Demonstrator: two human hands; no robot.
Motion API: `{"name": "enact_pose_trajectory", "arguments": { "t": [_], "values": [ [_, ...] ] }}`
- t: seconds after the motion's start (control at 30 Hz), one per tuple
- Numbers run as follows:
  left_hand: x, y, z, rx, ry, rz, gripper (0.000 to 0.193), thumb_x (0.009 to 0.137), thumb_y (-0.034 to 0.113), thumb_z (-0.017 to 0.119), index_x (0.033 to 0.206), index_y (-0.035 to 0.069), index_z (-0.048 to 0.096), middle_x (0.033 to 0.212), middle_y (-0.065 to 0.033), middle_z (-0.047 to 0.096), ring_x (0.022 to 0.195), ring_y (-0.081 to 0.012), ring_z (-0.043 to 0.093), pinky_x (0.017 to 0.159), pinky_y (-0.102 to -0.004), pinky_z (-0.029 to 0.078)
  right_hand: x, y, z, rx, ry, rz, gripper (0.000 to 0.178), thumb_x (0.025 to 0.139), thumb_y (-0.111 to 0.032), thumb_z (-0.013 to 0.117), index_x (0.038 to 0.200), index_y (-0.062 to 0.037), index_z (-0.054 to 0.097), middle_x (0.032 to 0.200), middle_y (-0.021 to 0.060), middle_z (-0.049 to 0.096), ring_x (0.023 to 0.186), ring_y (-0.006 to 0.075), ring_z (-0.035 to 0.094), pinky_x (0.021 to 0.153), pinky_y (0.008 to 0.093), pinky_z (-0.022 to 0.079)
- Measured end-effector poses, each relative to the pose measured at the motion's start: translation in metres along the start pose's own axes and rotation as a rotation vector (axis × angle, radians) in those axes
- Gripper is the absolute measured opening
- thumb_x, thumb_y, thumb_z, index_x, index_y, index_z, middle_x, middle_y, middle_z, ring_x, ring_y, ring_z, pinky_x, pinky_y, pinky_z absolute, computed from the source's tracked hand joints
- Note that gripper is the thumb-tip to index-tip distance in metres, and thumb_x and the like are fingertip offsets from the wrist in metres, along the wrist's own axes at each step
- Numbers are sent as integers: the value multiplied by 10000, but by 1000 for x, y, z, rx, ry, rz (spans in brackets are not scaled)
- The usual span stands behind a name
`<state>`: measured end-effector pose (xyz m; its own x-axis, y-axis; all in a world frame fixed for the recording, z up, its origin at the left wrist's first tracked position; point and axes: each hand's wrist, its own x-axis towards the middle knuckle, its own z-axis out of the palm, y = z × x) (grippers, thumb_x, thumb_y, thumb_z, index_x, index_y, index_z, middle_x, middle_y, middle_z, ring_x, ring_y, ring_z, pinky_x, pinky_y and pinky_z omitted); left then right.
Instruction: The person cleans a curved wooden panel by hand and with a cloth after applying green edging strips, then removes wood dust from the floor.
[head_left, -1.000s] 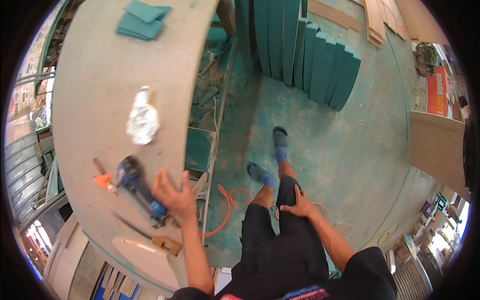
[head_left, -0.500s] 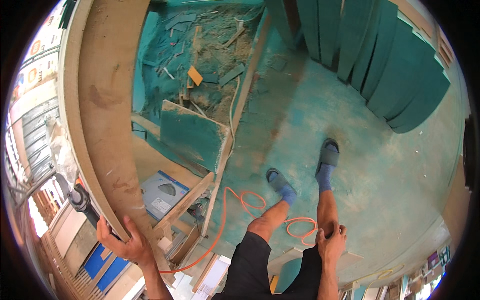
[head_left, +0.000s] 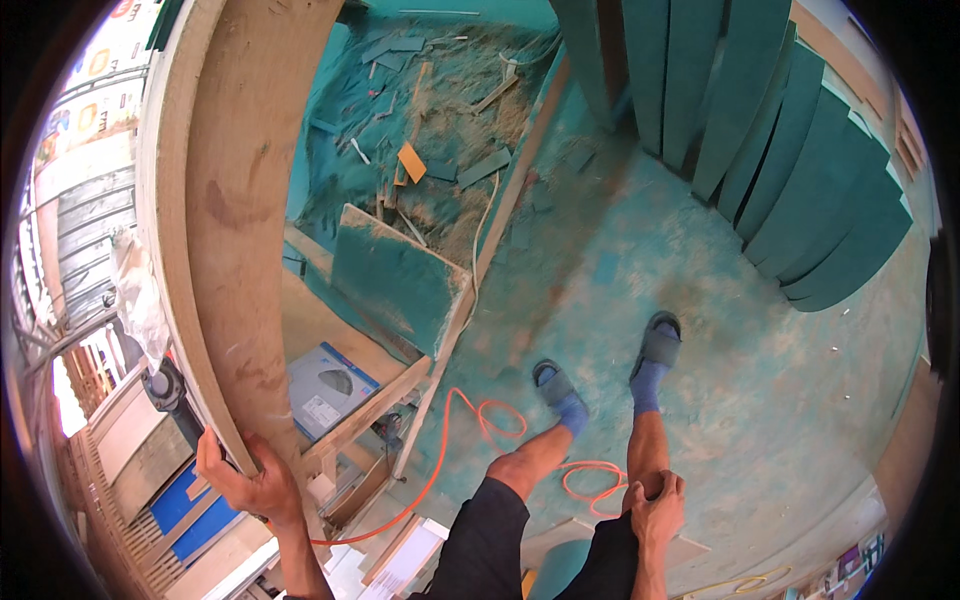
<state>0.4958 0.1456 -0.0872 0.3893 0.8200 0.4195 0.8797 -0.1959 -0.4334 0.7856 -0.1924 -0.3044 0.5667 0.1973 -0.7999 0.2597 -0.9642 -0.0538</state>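
My left hand [head_left: 258, 487] is closed round the near end of a long wooden board [head_left: 240, 250], thumb on the inner side and fingers on the outer. Just beyond those fingers, a dark power tool [head_left: 170, 392] with a grey head lies along the board's outer side. Clear plastic [head_left: 138, 300] hangs next to its head. An orange hose [head_left: 432, 492] runs from near my left wrist across to the floor. Over my right leg, my right hand [head_left: 657, 508] has its fingers curled in. A dark spot shows at its fingertips; whether it holds anything is unclear.
Several dark green panels [head_left: 740, 130] lean at the far right. Offcuts and dust [head_left: 430, 130] fill a framed bay beyond the board. A green-faced panel [head_left: 390, 280] stands at its near side, by a flat blue-grey box [head_left: 328, 388]. Hose loops lie near my feet.
The whole view has shifted, so the scene sits a little further right and lower. The power tool's head is now more covered by the plastic. Both hands keep nearly the same pose.
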Motion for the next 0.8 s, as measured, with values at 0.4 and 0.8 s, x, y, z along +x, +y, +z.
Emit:
{"name": "enact_pose_trajectory", "arguments": {
  "t": [0.4,0.8],
  "values": [
    [-2,-2,0,-31,-21,-27,428,871,-17,689,1285,-28,581,1248,-188,593,1180,-359,566,1017,-437,432,-2,1,7,15,44,-40,523,763,-249,794,1160,-22,541,1220,176,597,1073,408,624,869,497,512],
    [1,-1,-3,-36,-51,25,493,840,-16,704,1303,-58,542,1244,-242,562,1146,-397,561,981,-464,437,0,4,2,-47,-11,-77,450,797,-284,783,1074,-43,521,1124,169,584,960,423,640,784,515,518]
  ]
}}
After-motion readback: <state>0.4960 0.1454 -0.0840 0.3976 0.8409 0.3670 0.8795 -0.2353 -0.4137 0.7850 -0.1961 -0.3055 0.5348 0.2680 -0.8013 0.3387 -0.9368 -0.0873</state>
